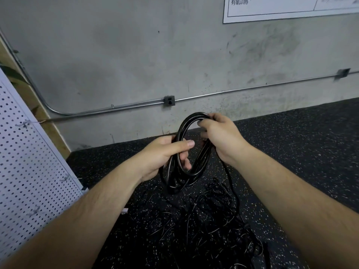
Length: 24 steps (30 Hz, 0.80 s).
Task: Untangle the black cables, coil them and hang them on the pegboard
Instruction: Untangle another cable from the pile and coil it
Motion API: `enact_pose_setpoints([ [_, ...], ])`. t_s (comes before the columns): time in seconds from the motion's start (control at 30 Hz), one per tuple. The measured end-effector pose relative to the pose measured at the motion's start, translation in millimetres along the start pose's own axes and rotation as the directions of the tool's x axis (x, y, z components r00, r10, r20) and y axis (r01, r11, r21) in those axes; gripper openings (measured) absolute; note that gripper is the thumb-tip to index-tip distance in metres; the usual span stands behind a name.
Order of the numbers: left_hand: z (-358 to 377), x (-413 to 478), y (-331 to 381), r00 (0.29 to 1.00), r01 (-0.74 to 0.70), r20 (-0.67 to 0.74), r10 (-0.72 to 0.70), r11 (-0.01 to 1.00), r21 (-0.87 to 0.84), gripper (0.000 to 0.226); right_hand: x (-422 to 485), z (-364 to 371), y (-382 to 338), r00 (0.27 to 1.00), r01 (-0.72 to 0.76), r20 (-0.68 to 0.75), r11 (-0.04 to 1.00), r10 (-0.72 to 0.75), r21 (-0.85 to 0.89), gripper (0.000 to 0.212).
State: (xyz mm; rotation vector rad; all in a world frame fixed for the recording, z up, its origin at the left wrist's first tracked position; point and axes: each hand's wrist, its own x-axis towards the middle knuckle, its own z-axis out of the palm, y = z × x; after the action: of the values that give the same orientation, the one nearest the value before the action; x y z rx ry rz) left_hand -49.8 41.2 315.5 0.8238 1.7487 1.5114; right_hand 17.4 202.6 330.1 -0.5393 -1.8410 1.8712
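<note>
Item: black cable coil point(186, 152), several loops gathered into a tall oval, held up off the floor between both hands at centre. Left hand point(165, 154): fingers closed round the left side of the loops, thumb laid across, apparently to keep the turns stacked. Right hand point(219, 136): fingers closed on the top far bend, seemingly to lay in the next turn. Loose tail point(230, 181): drops from the right hand to the floor, so coiling looks unfinished. Remaining black cables point(209, 216): a tangled heap on the speckled rubber floor point(301, 152), near side, directly under the arms. Pegboard point(29, 162): white, perforated, leaning at left, well apart from the coil; its hooks are too blurred to make out. Open floor lies right and far; grey wall point(136, 55) with conduit closes the far edge.
</note>
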Motion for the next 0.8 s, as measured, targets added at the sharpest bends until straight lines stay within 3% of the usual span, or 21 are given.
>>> enact_pose_setpoints([
  [0.1,1.3,-2.4,-1.0,0.998,-0.006,0.063,0.014,0.992,-0.126,0.018,1.4,-3.3,0.9,1.0,-0.011,0.025,1.0,0.01,0.013,0.008],
  [0.27,6.4,6.8,-7.7,0.994,-0.054,-0.1,0.04,0.989,-0.139,0.015,0.7,-4.3,0.5,0.999,0.006,0.052,1.0,-0.005,-0.023,0.008],
  [0.37,10.7,7.1,-2.2,0.984,-0.093,-0.168,0.064,0.981,-0.17,0.027,1.5,-9.1,4.6,0.995,0.004,0.104,0.995,0.006,-0.096,0.012],
  [0.53,9.2,5.4,18.0,0.921,-0.281,-0.35,0.171,0.914,-0.292,0.035,-9.1,-28.6,25.6,0.929,0.063,0.366,0.95,0.056,-0.305,0.071],
  [0.63,-6.5,4.0,28.3,0.845,-0.352,-0.51,0.162,0.886,-0.302,0.034,-14.8,-41.2,51.7,0.902,0.176,0.418,0.787,0.112,-0.591,0.047],
  [0.8,-38.6,4.6,31.1,0.669,-0.458,-0.737,0.095,0.834,-0.308,0.036,-20.2,-53.8,87.1,0.904,0.187,0.388,0.652,0.177,-0.734,0.009],
])
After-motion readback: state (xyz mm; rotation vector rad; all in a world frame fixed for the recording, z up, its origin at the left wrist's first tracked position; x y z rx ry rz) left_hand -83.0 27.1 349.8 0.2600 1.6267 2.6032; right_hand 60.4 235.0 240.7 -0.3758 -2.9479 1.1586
